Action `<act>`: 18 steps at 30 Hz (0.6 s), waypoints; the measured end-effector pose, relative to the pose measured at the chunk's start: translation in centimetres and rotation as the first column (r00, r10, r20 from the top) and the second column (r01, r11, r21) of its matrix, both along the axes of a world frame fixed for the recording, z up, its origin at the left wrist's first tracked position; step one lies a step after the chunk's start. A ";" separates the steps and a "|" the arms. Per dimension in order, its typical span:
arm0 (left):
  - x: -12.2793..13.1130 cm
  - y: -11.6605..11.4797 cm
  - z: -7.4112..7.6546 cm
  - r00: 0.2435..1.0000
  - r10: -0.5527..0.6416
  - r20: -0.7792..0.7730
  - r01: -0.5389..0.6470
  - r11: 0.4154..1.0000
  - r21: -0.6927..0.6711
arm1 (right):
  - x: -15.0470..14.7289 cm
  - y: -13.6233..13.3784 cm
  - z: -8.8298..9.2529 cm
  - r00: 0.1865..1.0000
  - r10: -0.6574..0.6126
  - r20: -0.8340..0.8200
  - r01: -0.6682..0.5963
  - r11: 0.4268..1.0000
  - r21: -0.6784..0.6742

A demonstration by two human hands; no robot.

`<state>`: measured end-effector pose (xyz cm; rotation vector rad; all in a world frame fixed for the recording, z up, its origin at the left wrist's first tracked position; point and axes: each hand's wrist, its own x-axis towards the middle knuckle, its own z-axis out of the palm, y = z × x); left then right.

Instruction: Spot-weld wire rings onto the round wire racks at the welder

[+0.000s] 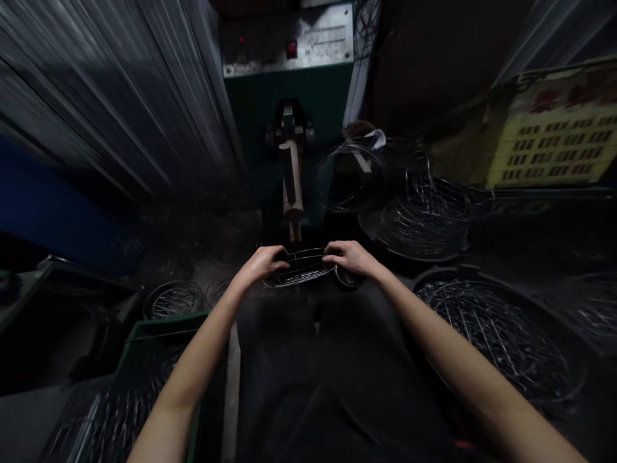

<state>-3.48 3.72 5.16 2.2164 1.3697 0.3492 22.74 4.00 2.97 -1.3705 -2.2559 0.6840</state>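
A small wire frame [303,278] with rounded ends, like a shallow wire basket, is held level between my two hands. My left hand [268,263] pinches its left end, fingers curled over the upper wire. At the other end, my right hand [351,257] grips the same wire with thumb and fingers. Just beyond the frame stands a green machine [241,128], its rod-like electrode arm [292,180] pointing down toward the wires. I cannot tell whether the frame touches that arm's tip.
Right of me, a round tub [501,341] holds many short metal wires, with a pan of wire rings [419,225] behind it. A yellow crate [554,145] stands at the far right. On the left, a green crate [144,328] contains wire pieces near blue sheeting [53,206].
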 end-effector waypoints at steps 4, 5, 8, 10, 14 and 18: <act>0.3 -0.7 0.4 0.999 -0.041 -0.003 0.041 0.999 -0.017 | 1.6 -0.5 -0.7 0.997 0.041 -0.070 -0.038 0.998 0.048; 0.5 -0.8 0.5 0.999 -0.048 -0.004 0.048 0.999 -0.001 | 1.7 -0.6 -0.8 0.997 0.043 -0.070 -0.038 0.997 0.070; 0.8 -1.1 0.8 0.997 -0.076 -0.014 0.076 0.995 0.062 | 1.8 -0.8 -1.0 0.995 0.049 -0.086 -0.039 0.992 0.119; 0.7 -1.2 1.0 0.996 -0.091 -0.024 0.093 0.992 0.090 | 1.8 -0.8 -1.0 0.991 0.076 -0.107 -0.061 0.988 0.138; 0.6 -1.6 1.3 0.996 -0.089 -0.031 0.092 0.990 0.111 | 1.8 -1.0 -1.0 0.989 0.116 -0.091 -0.098 0.979 0.177; 0.7 -1.7 1.4 0.997 -0.076 -0.017 0.077 0.991 0.106 | 0.9 -1.7 -1.0 0.998 0.043 0.055 -0.055 0.967 0.249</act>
